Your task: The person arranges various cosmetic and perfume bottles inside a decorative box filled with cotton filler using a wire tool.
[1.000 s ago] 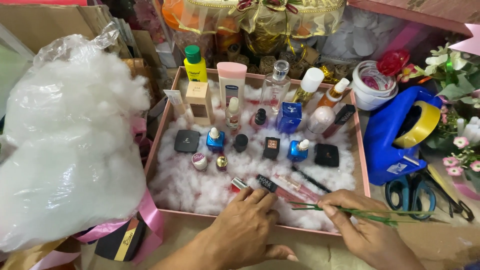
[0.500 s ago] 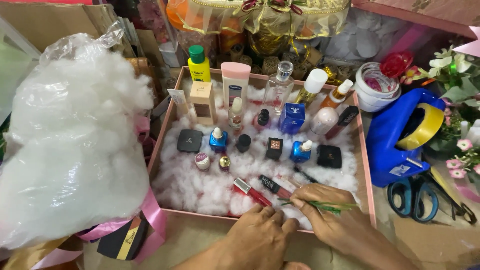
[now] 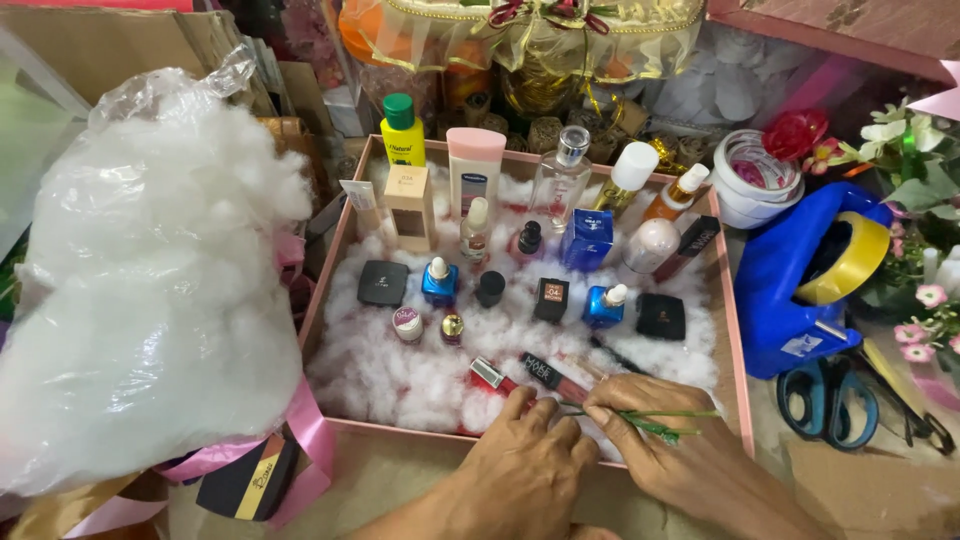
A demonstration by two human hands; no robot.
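Head view showed a stuffing bag point(image 3: 150, 290) at far left, then a pink box point(image 3: 325, 290) of cosmetics on white fluff. At its near edge the left hand point(image 3: 520, 475) rested, fingers curled beside a red lipstick point(image 3: 490, 375). The right hand point(image 3: 670, 450) pinched a green stem point(image 3: 655, 425) lying across its fingers. A blue tape dispenser point(image 3: 790, 290) and scissors point(image 3: 825, 395) sat rightward.

Just beyond the left hand point(image 3: 520, 470) lie a red lipstick tube point(image 3: 492, 376) and a dark labelled tube point(image 3: 551, 374). Farther up stands a small blue carton point(image 3: 585, 240), and up-left a beige windowed carton point(image 3: 411, 207). Far left of the hands bulges a clear plastic bag of white stuffing point(image 3: 150, 280).
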